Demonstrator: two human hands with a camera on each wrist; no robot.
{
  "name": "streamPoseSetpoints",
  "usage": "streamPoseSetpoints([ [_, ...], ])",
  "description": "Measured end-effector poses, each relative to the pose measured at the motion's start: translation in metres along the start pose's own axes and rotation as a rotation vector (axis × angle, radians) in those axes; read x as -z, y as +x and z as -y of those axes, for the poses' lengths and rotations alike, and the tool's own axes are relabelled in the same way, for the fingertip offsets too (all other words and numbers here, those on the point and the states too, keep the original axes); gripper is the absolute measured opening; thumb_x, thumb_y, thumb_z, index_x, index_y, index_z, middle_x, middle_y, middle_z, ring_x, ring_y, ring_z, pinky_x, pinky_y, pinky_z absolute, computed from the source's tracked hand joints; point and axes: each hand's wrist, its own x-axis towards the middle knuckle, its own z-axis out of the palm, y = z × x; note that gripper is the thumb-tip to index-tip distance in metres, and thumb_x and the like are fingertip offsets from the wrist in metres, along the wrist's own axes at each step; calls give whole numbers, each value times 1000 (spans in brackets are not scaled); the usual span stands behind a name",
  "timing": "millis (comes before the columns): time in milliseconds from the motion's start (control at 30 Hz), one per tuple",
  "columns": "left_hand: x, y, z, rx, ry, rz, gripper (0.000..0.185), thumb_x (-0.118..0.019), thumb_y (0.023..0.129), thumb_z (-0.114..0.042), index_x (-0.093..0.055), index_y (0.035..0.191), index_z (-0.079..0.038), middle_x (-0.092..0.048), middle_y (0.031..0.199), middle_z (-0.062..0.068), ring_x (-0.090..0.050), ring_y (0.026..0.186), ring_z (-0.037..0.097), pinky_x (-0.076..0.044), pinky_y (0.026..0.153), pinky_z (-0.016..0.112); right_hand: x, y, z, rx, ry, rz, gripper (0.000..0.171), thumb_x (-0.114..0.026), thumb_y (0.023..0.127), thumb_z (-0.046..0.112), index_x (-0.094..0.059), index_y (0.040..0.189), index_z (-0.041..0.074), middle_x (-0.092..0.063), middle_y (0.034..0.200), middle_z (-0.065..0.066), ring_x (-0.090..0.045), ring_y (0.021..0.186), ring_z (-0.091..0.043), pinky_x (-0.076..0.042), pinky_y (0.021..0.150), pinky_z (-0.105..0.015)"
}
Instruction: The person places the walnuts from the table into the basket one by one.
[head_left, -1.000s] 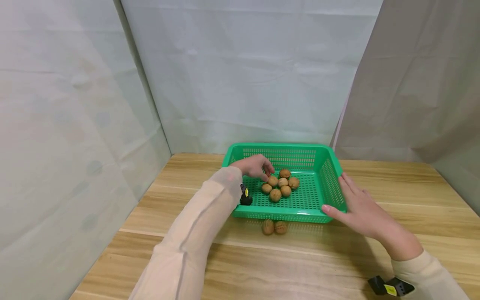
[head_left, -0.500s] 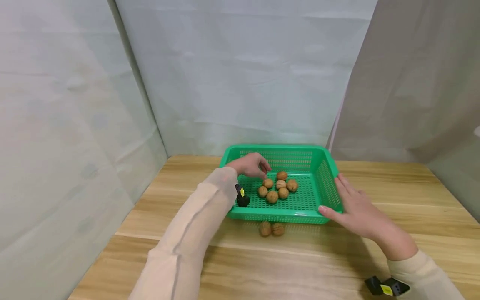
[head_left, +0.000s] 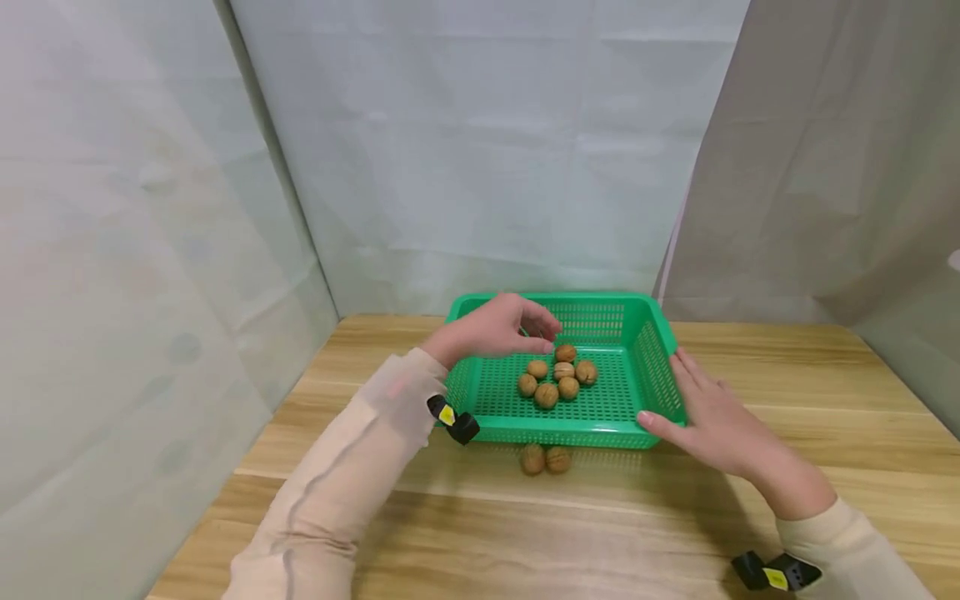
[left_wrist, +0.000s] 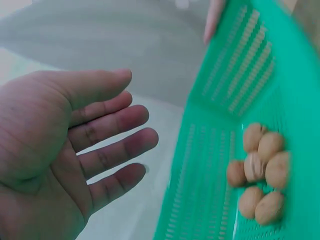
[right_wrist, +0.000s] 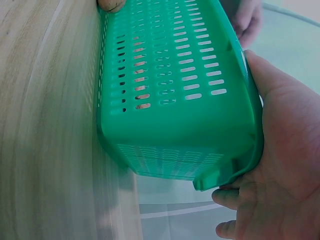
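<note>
My left hand (head_left: pixel 504 327) is raised over the left part of a green plastic basket (head_left: pixel 570 435), holding nothing. Its palm and relaxed, spread fingers show plainly in the left wrist view, apart from the basket wall (left_wrist: pixel 200 165). Several walnuts (head_left: pixel 546 395) lie loosely grouped on the basket floor. With fingers laid straight along the outer right side and thumb on the front rim, my right hand (head_left: pixel 720 423) rests at the basket's front right corner. In the right wrist view part of that hand (right_wrist: pixel 285 135) touches the rim.
Two walnuts (head_left: pixel 544 459) sit side by side on the wooden table (head_left: pixel 570 533), just in front of the basket. Pale cloth walls (head_left: pixel 480 150) enclose the back and sides. A small black device sits at each cuff.
My left hand has lifted from among the walnuts, its forearm drawing back to the left and its fingers spreading. The right hand stays at the basket corner.
</note>
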Motion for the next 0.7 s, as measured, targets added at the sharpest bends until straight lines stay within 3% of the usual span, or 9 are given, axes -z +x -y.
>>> streamPoseSetpoints([
  [133, -10, -24, -19, -94, -33, -16, 30, -66, 92, -21, -66, 120, -9, -68, 110, -3, -61, 95, 4, -51, 82, 24, 0, 2, -1, 2, 3, -7, 104, -51, 91, 63, 0, 152, -4, 1, 158, -23, -14, 138, -52, -14, 102, -73],
  [333, -40, -62, -40, -250, -69, -78, 24, -71, 89, -17, -70, 111, -8, -69, 100, -3, -62, 83, 1, -54, 73, 25, 2, 4, -1, 9, -4, -14, 104, -52, 91, 62, -1, 152, -5, 0, 158, -24, -14, 139, -52, -14, 101, -73],
  [533, -74, -83, -49, -296, -76, -27, 20, -71, 88, -16, -71, 107, -8, -69, 92, -4, -59, 78, -5, -52, 67, 18, 2, 5, 1, 13, 1, -13, 102, -54, 91, 58, 0, 152, -4, 1, 158, -24, -13, 139, -52, -15, 100, -74],
  [700, -97, -89, -44, -285, -97, -12, 19, -71, 88, -14, -70, 106, -8, -68, 93, -6, -59, 80, -7, -51, 70, 15, 3, 2, -1, 12, 9, -4, 102, -53, 91, 59, 1, 152, -3, 3, 158, -22, -11, 140, -51, -14, 101, -73],
])
